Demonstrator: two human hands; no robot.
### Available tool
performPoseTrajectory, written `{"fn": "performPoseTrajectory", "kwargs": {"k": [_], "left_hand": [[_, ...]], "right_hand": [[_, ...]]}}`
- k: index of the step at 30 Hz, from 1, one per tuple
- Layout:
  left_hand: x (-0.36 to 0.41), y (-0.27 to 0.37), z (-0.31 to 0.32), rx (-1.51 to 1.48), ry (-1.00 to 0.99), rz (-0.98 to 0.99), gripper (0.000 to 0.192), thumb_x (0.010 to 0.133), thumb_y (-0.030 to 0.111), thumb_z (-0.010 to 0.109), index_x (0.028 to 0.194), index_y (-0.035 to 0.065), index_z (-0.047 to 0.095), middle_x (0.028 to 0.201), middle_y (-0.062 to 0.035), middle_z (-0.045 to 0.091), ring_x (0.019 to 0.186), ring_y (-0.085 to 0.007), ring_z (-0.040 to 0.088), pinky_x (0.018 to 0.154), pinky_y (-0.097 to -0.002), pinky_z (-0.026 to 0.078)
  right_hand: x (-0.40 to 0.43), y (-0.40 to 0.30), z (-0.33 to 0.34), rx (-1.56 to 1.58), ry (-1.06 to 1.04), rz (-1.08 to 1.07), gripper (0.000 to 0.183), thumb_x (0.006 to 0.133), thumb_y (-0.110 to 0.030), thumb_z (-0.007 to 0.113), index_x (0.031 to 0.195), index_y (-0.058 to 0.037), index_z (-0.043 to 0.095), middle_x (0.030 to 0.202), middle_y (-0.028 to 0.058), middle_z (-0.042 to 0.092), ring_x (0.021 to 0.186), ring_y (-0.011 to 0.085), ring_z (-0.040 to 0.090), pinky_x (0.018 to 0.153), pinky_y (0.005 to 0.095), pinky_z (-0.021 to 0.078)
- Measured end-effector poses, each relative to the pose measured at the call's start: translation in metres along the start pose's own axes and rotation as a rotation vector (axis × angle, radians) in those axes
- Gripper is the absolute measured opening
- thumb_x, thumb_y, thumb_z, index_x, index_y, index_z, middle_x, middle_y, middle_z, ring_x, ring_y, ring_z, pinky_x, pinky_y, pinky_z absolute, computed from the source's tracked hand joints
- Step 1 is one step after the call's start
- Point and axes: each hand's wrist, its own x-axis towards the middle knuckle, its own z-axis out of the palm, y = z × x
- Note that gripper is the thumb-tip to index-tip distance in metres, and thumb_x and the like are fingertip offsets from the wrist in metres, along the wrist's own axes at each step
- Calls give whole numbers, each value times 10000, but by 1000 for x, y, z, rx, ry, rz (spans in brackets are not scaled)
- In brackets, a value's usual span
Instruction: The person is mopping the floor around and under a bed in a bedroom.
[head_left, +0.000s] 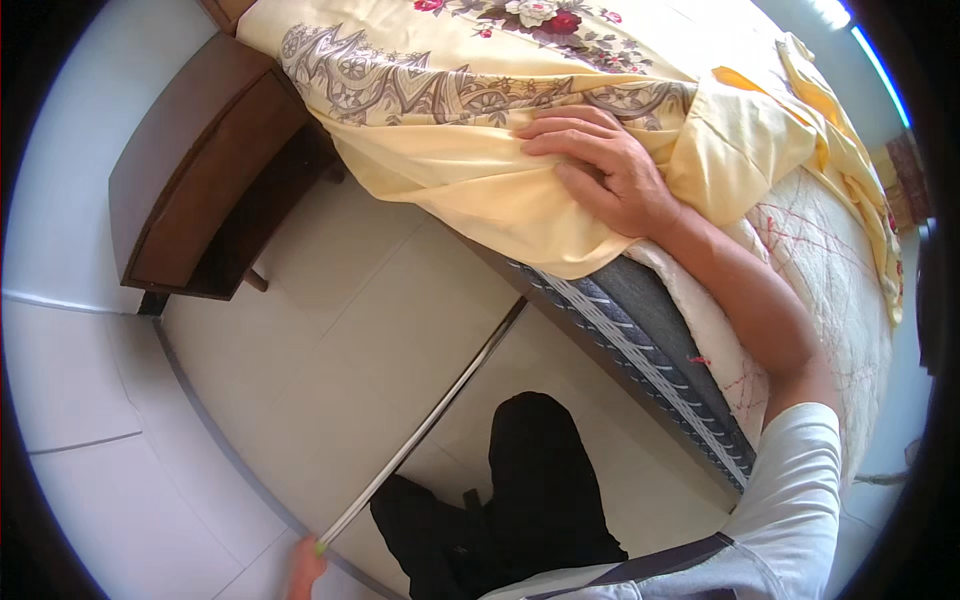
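Note:
My left hand (306, 562), partly cut off at the bottom left, is closed around the green end of a long shiny metal pole (442, 409). The pole slants up across the floor, and its far end passes out of sight under the bed. On the edge of the bed lies my right hand (611, 165), palm down with fingers spread on a yellow floral bedsheet (480, 169). The sheet is bunched near the wrist and hangs over the side. Below my right forearm show a white quilted pad (810, 225) with red stitching and the dark blue mattress side (637, 322).
A dark brown wooden nightstand (210, 187) with an open shelf stands on legs at the upper left, against the wall. Pale tiles (337, 330) cover the floor. My knees in black trousers (540, 465) are close to the pole. The bed frame's edge (622, 375) runs diagonally on the right.

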Motion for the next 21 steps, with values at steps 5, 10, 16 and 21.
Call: {"fn": "performPoseTrajectory", "kwargs": {"k": [5,10,16,21], "left_hand": [[-81,-53,-46,193,-22,-376,369,742,430,569,752,65,624,687,-180,604,612,-371,573,560,-448,460],[-68,-53,-55,231,-2,-362,370,763,418,551,697,61,621,655,-172,598,607,-365,575,562,-444,463],[55,14,-42,273,-101,-224,249,643,233,627,774,23,600,687,-188,597,679,-380,583,622,-468,470],[209,217,-11,-18,-35,194,432,691,307,672,966,-6,559,659,-203,593,632,-372,593,588,-423,481]], "right_hand": [[-4,-5,2,-6,15,2,266,745,-13,480,988,-28,586,1084,109,576,1072,280,485,936,390,354],[-5,-5,-1,-56,34,11,262,738,-19,495,983,-33,588,1079,100,580,1069,272,490,933,389,360],[1,1,3,-30,66,-28,243,724,-27,513,955,-40,590,1044,88,593,1028,263,512,913,380,378],[-6,14,14,-1,165,-50,186,707,-82,563,884,-46,608,944,83,611,949,267,537,867,378,398]]}}
